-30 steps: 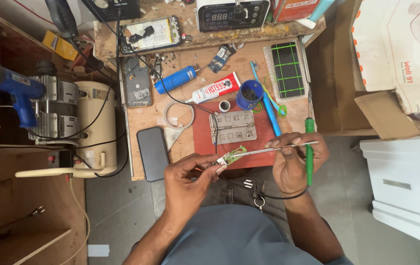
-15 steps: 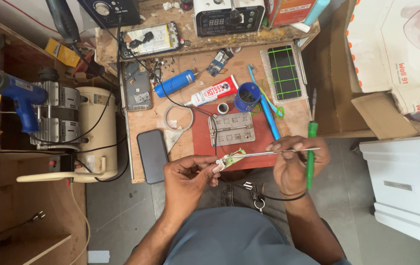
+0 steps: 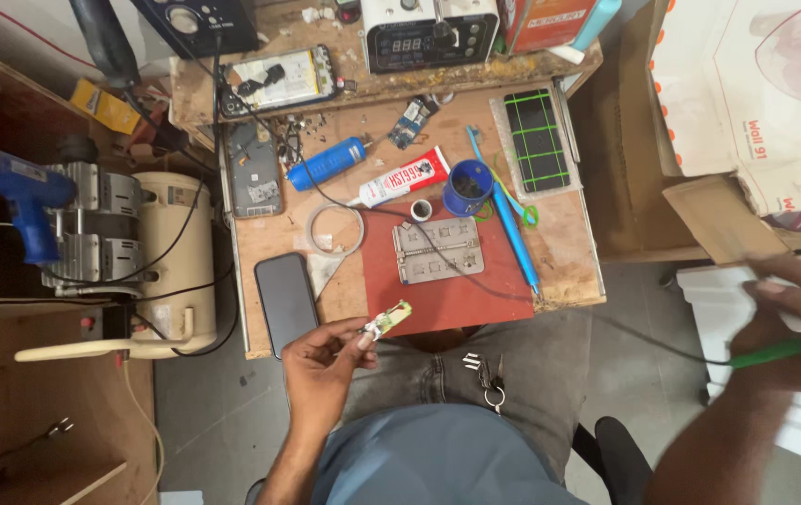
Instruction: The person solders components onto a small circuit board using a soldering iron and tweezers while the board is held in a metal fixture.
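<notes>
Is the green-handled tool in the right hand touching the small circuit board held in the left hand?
Apart. The head view shows the right hand with the green-handled tool far out to the side, while the left hand pinches the small circuit board alone.

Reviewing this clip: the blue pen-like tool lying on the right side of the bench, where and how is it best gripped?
Probably mid-shaft, from above. The blue tool lies flat and long on the wooden bench, with its lower half clear of clutter. Its upper end runs close beside the blue cup and green bands, so a pinch across the lower shaft looks easiest.
</notes>
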